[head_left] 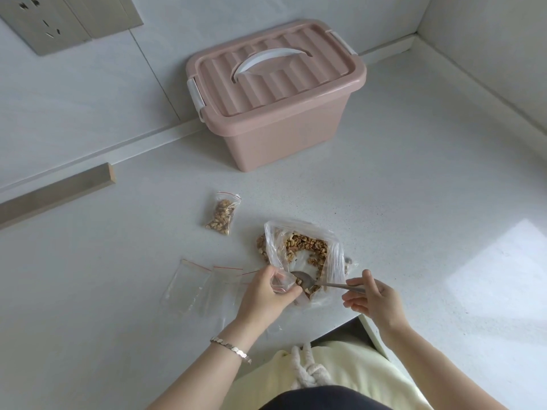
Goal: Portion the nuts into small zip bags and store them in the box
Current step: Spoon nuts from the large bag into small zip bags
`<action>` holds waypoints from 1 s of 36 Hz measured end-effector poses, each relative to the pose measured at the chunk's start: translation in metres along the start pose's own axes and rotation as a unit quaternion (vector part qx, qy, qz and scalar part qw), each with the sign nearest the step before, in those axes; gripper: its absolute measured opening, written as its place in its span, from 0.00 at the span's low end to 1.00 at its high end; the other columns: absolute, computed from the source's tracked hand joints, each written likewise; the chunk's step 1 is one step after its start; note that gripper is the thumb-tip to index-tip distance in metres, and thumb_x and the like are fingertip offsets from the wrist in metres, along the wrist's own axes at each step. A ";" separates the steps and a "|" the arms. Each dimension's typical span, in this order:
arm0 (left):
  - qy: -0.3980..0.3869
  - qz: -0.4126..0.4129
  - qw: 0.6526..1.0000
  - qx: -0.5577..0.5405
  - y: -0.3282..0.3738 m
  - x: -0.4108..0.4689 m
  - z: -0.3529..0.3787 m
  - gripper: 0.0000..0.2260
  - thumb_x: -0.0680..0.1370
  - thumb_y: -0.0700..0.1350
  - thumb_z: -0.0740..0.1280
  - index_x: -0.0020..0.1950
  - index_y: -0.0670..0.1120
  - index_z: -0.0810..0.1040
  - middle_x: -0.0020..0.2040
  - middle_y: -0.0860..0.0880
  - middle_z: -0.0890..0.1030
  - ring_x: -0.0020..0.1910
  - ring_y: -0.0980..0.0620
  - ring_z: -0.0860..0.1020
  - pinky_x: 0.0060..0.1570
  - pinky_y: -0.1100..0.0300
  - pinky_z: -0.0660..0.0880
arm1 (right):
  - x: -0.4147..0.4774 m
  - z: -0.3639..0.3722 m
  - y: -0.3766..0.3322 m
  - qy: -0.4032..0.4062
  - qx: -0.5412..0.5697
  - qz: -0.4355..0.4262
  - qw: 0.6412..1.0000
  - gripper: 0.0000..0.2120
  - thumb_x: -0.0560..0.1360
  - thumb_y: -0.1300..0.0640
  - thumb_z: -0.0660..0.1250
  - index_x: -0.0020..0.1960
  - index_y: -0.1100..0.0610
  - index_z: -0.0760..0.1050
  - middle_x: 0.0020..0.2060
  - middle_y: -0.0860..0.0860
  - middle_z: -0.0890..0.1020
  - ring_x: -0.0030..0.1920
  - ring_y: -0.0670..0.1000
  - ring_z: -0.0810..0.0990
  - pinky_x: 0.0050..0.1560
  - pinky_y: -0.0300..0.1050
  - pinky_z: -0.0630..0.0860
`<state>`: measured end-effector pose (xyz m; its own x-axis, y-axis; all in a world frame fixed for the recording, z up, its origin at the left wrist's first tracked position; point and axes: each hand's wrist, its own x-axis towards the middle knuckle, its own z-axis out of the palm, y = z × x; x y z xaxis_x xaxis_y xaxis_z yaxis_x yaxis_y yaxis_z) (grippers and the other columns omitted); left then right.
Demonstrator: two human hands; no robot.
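Plainly the small clear zip bag with a red seal line (281, 284) is thin, limp, slippery film, so it is best taken at its mouth. The left hand (263, 291) does so, fingers curled round the rim, just beside the large crumpled clear plastic bag (334, 261) on the white speckled surface (384, 202). The broken brown walnut pieces (307, 244) in that bag look light, loose and brittle, and likely to scatter. The right hand (373, 297) pinches the handle of a metal spoon (313, 281), whose bowl sits among the nuts. One filled small bag (222, 216) lies farther back, and flat empty bags (189, 281) lie to the left. The pink lidded plastic box (275, 137) stands shut behind.
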<state>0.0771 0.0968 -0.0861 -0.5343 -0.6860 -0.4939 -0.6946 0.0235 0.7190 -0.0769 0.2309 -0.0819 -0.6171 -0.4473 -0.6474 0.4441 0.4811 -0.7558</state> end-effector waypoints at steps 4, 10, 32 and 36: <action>0.003 0.006 1.000 -0.011 -0.001 0.000 -0.001 0.13 0.70 0.52 0.72 0.48 0.50 0.73 0.50 0.55 0.76 0.47 0.61 0.74 0.39 0.71 0.66 | 0.001 -0.003 -0.002 0.002 0.065 0.078 0.995 0.20 0.80 0.51 0.54 0.44 0.64 0.77 0.30 0.58 0.81 0.32 0.54 0.79 0.36 0.44 0.74; 0.063 0.046 0.997 0.010 -0.003 -0.001 -0.001 0.13 0.69 0.49 0.73 0.48 0.48 0.74 0.49 0.53 0.72 0.47 0.58 0.74 0.41 0.77 0.68 | 0.001 -0.011 -0.012 0.012 0.052 0.049 0.997 0.20 0.80 0.50 0.54 0.45 0.62 0.77 0.31 0.57 0.82 0.34 0.55 0.79 0.38 0.44 0.75; 0.135 0.067 0.988 -0.038 0.042 0.006 0.004 0.16 0.69 0.53 0.73 0.48 0.45 0.74 0.45 0.51 0.74 0.46 0.51 0.74 0.45 0.59 0.74 | -0.034 0.019 -0.051 -0.010 0.200 -0.044 0.979 0.20 0.80 0.48 0.51 0.45 0.60 0.76 0.28 0.54 0.81 0.29 0.49 0.80 0.41 0.44 0.75; 0.122 0.029 0.988 -0.085 0.045 0.008 0.007 0.16 0.68 0.56 0.73 0.45 0.49 0.72 0.46 0.49 0.77 0.46 0.51 0.77 0.44 0.58 0.75 | -0.039 0.022 -0.046 -0.014 0.222 -0.046 0.974 0.20 0.80 0.47 0.51 0.46 0.60 0.75 0.28 0.54 0.82 0.30 0.48 0.81 0.35 0.38 0.78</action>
<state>0.0380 0.0975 -0.0614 -0.4241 -0.8429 -0.3313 -0.5640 -0.0404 0.8248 -0.0596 0.2096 -0.0239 -0.6526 -0.4957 -0.5730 0.6288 0.0676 -0.7746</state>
